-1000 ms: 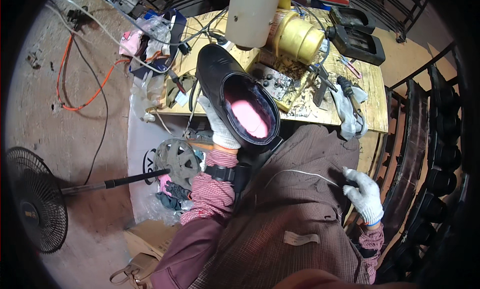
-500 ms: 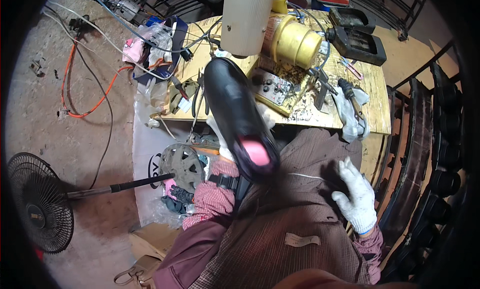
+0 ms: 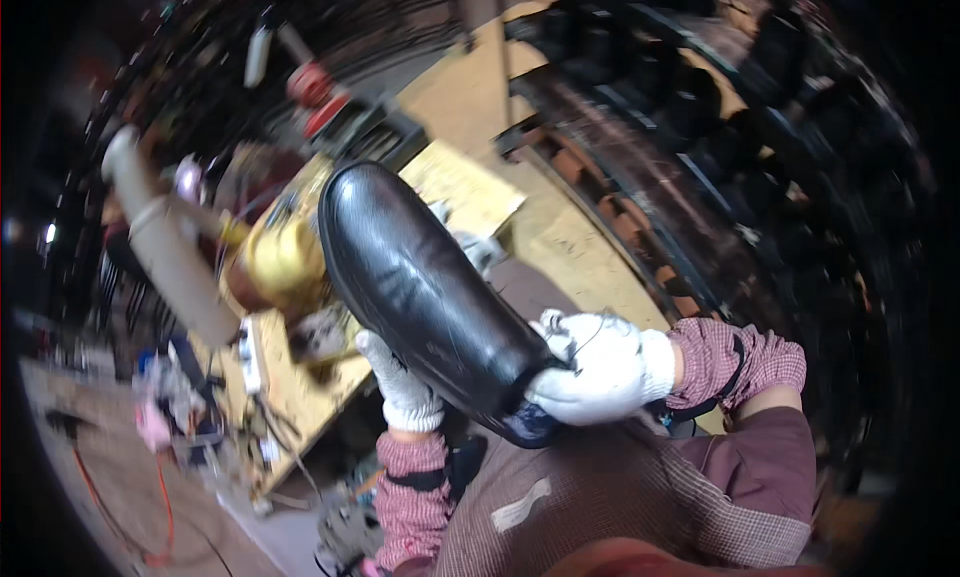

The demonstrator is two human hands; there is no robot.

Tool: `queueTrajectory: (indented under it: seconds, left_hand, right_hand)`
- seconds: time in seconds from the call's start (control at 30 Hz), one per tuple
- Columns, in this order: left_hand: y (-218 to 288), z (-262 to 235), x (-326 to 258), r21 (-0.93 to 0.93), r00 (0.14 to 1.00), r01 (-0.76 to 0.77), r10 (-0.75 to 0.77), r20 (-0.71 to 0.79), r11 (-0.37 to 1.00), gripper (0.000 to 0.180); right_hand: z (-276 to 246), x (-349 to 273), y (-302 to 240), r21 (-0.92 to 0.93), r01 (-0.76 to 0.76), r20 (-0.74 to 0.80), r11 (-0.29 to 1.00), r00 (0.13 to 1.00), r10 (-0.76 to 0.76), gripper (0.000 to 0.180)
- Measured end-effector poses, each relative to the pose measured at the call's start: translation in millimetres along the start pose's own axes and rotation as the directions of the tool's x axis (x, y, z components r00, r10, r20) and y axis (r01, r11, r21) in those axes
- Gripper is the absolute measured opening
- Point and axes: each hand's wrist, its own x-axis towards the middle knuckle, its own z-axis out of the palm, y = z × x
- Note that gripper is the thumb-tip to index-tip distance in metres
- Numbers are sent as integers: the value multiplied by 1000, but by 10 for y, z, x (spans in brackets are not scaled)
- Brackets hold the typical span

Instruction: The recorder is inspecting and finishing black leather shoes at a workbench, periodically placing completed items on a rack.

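I've got the black shoe (image 3: 425,292) up over my lap, toe pointing away toward the cluttered workbench (image 3: 300,377). Right hand (image 3: 597,369) is clamped over the heel end, left hand (image 3: 400,389) cupped against its underside. I'd keep both grips firm and turn it slowly so the loose thread (image 3: 590,327) stays untangled.

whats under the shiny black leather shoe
Under the shiny black leather shoe, the white-gloved left hand props it and the white-gloved right hand wraps its end. The sole is hidden.
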Motion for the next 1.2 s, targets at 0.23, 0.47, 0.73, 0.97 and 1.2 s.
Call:
queueTrajectory:
  seconds: [0.23, 0.47, 0.73, 0.97, 1.2]
  left_hand:
    - [-47, 350, -19, 334, 976, -105, 32, 216, 937, 96]
    - [-61, 255, 81, 366, 982, -99, 31, 187, 925, 86]
    - [-55, -82, -185, 284, 999, -28, 33, -11, 958, 85]
    - [-245, -24, -232, 242, 990, 69, -96, 104, 968, 83]
    - [-314, -179, -343, -240, 986, 14, -54, -161, 971, 92]
  right_hand:
    - [-1297, -441, 283, -668, -292, -477, 685, 874, -92, 43]
    - [-2912, -344, 1829, -567, -821, -703, 65, 523, 482, 52]
    - [-3011, -1271, 1865, -386, -916, -876, -108, 327, 354, 46]
    - [-1205, -169, 366, -702, -576, -616, 419, 786, 49, 30]
    - [-93, 211, -45, 172, 61, -11, 983, 998, -60, 57]
